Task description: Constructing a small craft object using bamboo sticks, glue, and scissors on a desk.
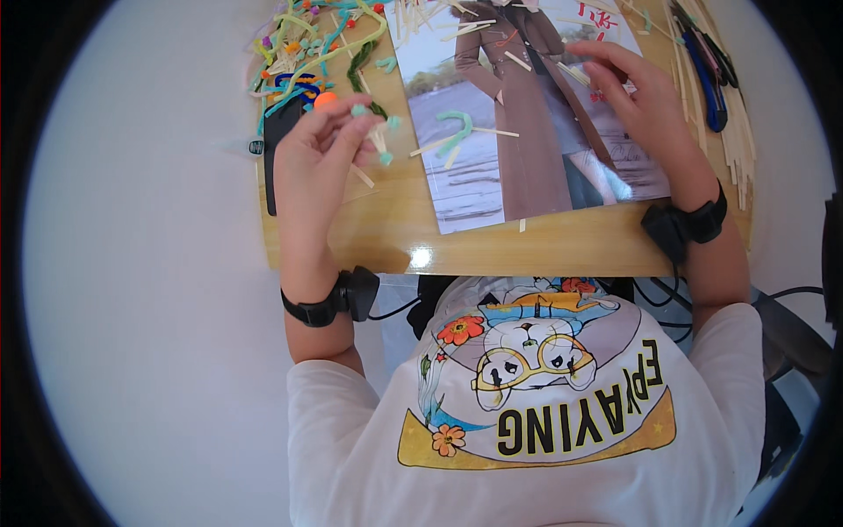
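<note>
My left hand (320, 149) is raised over the left part of the table, its thumb and fingers closed on a small frame of pale sticks with mint-green fuzzy corners (384, 158). Over the upper part of a glossy poster (465, 198), my right hand (628, 92) is held with forefinger and thumb apart. A short pale stick (575, 74) lies right by those fingertips. Nearer the poster's middle, a curved mint-green pipe cleaner (457, 126) rests among several thin sticks. The poster pictures a person in a long brown coat.
Tangled coloured pipe cleaners (303, 35) fill the far left, with an orange ball (326, 99) and a dark flat phone-like object (279, 167) closer in. Dark-blue-handled scissors (716, 110) and long wooden sticks (739, 149) lie along the right side of the wooden table (351, 250).
</note>
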`<action>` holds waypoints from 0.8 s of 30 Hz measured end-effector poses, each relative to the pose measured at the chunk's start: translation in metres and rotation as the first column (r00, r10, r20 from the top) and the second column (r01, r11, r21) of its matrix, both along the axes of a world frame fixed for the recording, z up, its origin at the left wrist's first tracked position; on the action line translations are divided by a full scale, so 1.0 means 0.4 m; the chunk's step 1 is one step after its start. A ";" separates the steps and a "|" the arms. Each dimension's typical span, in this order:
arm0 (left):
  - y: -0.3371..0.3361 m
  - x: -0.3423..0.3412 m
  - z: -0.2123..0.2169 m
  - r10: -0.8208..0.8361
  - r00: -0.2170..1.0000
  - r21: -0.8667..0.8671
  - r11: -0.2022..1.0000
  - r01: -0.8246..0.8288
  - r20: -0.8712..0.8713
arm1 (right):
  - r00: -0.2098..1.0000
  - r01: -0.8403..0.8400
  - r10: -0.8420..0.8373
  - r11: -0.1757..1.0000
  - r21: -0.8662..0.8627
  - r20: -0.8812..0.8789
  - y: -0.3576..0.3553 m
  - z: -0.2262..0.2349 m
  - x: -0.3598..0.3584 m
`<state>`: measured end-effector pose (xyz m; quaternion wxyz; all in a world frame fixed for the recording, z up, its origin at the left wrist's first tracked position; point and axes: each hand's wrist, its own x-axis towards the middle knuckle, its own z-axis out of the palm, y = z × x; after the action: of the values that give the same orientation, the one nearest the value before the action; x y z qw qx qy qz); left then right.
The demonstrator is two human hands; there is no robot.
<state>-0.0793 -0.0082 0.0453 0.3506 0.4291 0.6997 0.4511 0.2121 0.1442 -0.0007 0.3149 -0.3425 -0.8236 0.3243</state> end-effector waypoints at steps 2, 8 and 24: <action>0.039 0.020 0.022 -0.049 0.999 0.105 0.993 0.047 0.021 | 1.000 0.000 0.000 1.000 -0.006 0.011 -0.007 0.008 0.004; 0.121 0.129 0.035 -0.323 0.938 0.215 0.932 0.292 0.127 | 0.965 -0.157 0.124 0.979 -0.131 -0.233 -0.101 0.069 -0.030; 0.152 0.208 -0.072 -0.237 0.921 0.395 0.850 0.350 -0.308 | 0.841 -0.178 -0.053 0.912 -0.368 -0.539 -0.099 -0.002 -0.054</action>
<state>0.0040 0.0528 0.0164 0.2187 0.6528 0.5425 0.4814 0.1904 0.1044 -0.0014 0.4443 -0.2675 -0.6278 0.5804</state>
